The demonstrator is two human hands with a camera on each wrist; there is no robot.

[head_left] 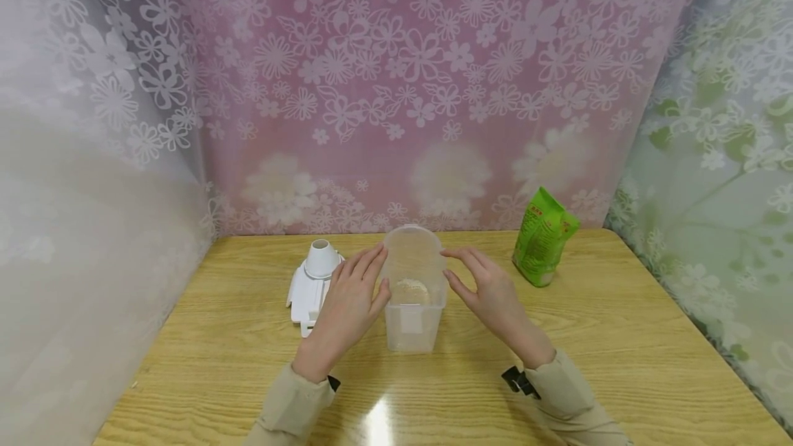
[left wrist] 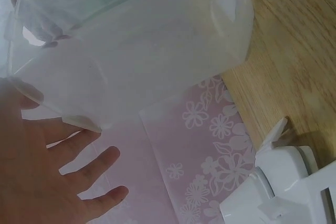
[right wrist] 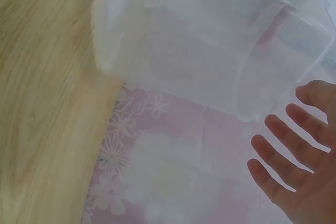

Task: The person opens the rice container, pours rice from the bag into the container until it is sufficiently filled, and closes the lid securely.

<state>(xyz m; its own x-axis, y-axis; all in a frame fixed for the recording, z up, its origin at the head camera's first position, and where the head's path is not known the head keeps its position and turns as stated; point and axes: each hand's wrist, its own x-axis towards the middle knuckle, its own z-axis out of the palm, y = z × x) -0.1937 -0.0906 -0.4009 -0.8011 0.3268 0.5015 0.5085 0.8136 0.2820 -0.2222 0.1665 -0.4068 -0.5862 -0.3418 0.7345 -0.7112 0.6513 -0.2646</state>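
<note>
A translucent plastic container [head_left: 411, 329] stands upright on the table, with a small heap of pale grains [head_left: 412, 290] visible at its bottom. At its left side is my left hand [head_left: 352, 301], fingers mostly straight and spread, the tips at the rim. In the left wrist view the left thumb and index finger lie against the container's wall [left wrist: 157, 51]. Across from it, my right hand [head_left: 489, 294] has its fingers extended close to the right rim. The right wrist view shows those fingers [right wrist: 286, 150] spread and loosely bent, with the thumb tip beside the container's edge.
A white plastic piece with a cone-shaped spout [head_left: 321, 260] lies left of the container, partly behind the left hand. At the back right stands a green printed bag [head_left: 544, 239]. Floral curtains [head_left: 396, 88] hang behind and beside the wooden table [head_left: 619, 336].
</note>
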